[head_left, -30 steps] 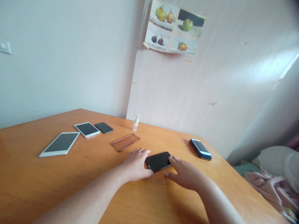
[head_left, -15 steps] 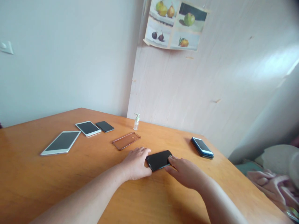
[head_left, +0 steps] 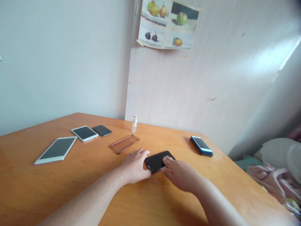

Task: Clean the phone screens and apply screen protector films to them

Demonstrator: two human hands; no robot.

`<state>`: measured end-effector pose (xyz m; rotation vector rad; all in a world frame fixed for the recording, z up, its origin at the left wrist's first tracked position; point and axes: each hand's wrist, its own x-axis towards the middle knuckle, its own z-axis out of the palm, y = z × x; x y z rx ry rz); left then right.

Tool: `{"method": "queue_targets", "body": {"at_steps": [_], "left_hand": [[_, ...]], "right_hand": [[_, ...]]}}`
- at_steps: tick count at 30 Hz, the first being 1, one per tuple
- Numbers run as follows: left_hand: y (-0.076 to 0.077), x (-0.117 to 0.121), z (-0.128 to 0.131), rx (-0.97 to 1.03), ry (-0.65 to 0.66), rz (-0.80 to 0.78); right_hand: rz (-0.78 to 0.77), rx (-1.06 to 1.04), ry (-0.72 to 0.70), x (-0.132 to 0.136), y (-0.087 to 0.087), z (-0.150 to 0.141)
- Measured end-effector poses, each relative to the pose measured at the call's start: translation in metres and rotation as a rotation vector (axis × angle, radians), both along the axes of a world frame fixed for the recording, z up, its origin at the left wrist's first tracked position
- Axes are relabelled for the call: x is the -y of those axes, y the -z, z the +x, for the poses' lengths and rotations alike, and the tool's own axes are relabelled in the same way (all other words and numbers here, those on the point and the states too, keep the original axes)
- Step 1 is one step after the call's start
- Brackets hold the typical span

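Note:
A black smartphone (head_left: 155, 161) lies screen up on the wooden table. My left hand (head_left: 136, 166) holds its left end, thumb at the near corner and fingers at the far one. Stretched over the right part of the screen, my right hand (head_left: 180, 172) rests its fingertips on the glass, with the thumb apart near the phone's lower edge. A small pale spot shows at those fingertips; I cannot make out what it is. Just beyond my left hand lies a clear brownish phone case (head_left: 124, 143).
A small pump bottle (head_left: 134, 125) stands behind the case. To the left lie a large white tablet (head_left: 56, 150), a smaller white tablet (head_left: 84, 133) and a dark phone (head_left: 102, 130). Stacked phones (head_left: 201, 146) sit near the table's right edge. Bedding (head_left: 268, 179) is beyond it.
My right hand's fingers have slid leftward over the phone's screen, baring its right corner. The left hand keeps its hold. The whole view has shifted slightly.

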<state>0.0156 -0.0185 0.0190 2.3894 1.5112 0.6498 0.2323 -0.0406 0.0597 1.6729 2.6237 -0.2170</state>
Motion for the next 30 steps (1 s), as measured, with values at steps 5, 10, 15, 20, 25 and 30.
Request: {"method": "queue_targets", "body": {"at_steps": [5, 10, 15, 20, 25, 30], "left_hand": [[0.001, -0.001, 0.0, 0.001, 0.008, -0.004], [-0.002, 0.001, 0.001, 0.02, 0.005, -0.009], [-0.004, 0.002, 0.0, 0.012, 0.005, -0.014], [-0.002, 0.001, 0.0, 0.007, 0.015, -0.024], [0.004, -0.001, 0.001, -0.014, -0.025, -0.013], [0.007, -0.002, 0.001, -0.057, -0.046, 0.01]], "right_hand": [[0.053, 0.093, 0.193, -0.016, 0.005, 0.011], [0.063, -0.092, -0.174, 0.016, 0.003, -0.021], [0.033, -0.186, -0.247, 0.013, 0.005, -0.024], [0.074, -0.105, 0.091, -0.027, 0.018, 0.005], [0.122, -0.1, 0.208, -0.043, 0.029, 0.014], [0.136, -0.159, 0.234, -0.048, 0.03, 0.015]]}}
